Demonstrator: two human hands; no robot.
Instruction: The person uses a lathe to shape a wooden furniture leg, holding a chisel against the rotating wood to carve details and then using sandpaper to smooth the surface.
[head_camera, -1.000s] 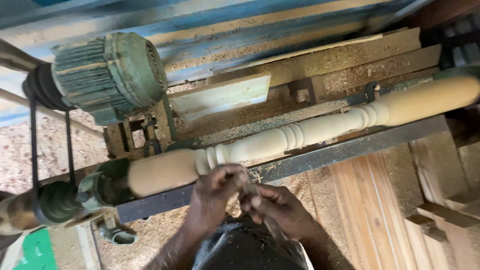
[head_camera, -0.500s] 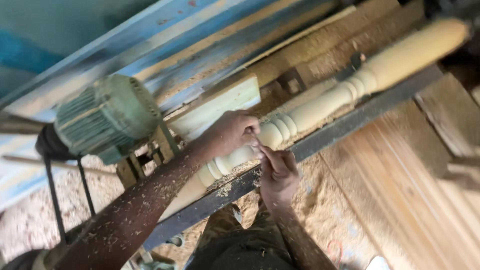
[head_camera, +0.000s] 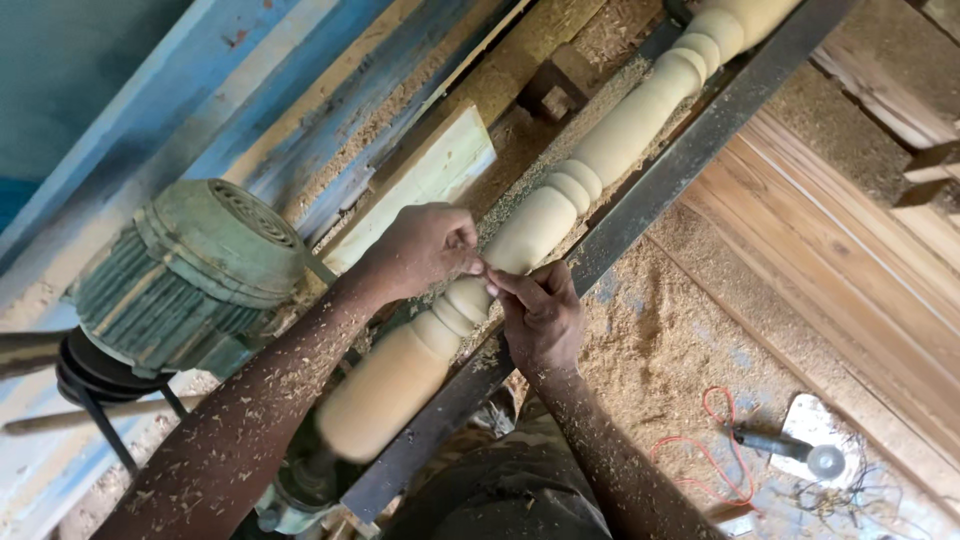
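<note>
Our fingers (head_camera: 478, 262) come together in a pinch at a narrow groove of the turned wooden spindle (head_camera: 540, 225), just where a rounded bead gives way to the longer tapered body; whether something thin is caught between them we cannot tell, for the tips hide it; the left hand (head_camera: 425, 248) reaches over the top of the work, its fingers drawn close, and the right hand (head_camera: 540, 315) comes up from below, forefinger and thumb narrowed to meet the left. The spindle lies slantwise across the view, mounted on the lathe between the dark metal rail (head_camera: 610, 250) on our side and the sawdust-strewn bed beyond; its thick end looks softly blurred, so we judge it may be turning, though we cannot be sure.

We take the step in hand to be fine finishing or checking at the groove, the coarse shaping already done; the next move calls for a light, even touch held square to the groove, with sleeves and fingers kept off the spinning beads.

Further out, a green motor (head_camera: 185, 270) sits at left with a black belt (head_camera: 95, 395); red wire (head_camera: 715, 450) lies on the shavings at right.
</note>
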